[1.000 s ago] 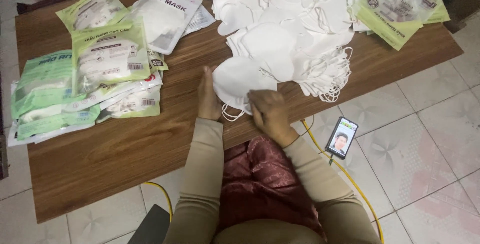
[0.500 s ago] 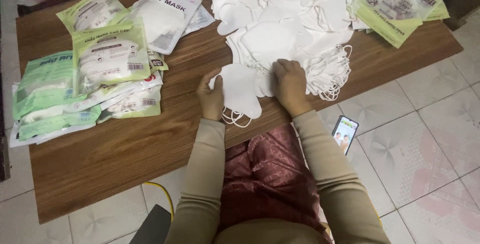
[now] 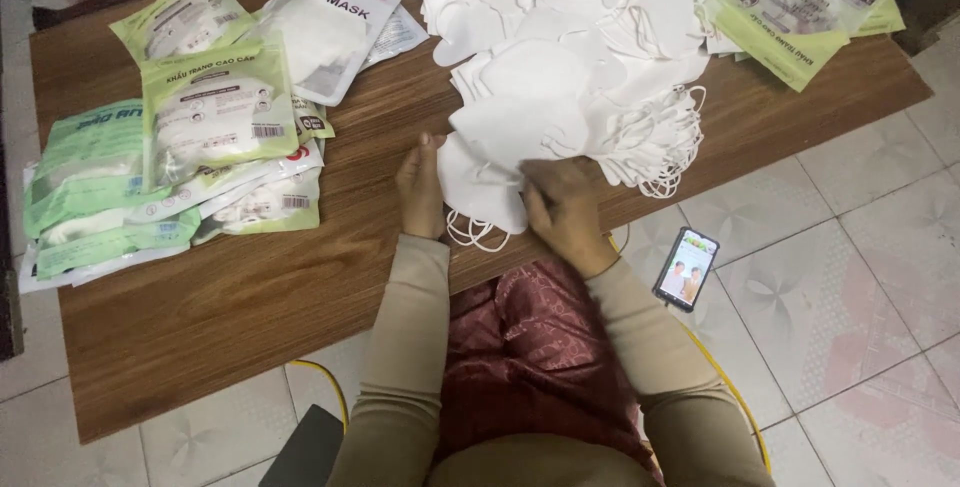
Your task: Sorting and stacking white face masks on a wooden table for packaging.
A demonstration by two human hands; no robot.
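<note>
white cloth mask (image 3: pixel 480 172) lies at the near table (image 3: pixel 250 297) edge, grasped by the left hand (image 3: pixel 420 192) and right hand (image 3: pixel 565 212). it looks light, soft and floppy; best held by its folded edges, not the thin ear loops (image 3: pixel 470 232).

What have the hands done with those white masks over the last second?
The right hand went up onto the pile, then drew back toward the table edge; now both it and the left hand grip the small stack of masks. The green packets and phone stayed put.
</note>
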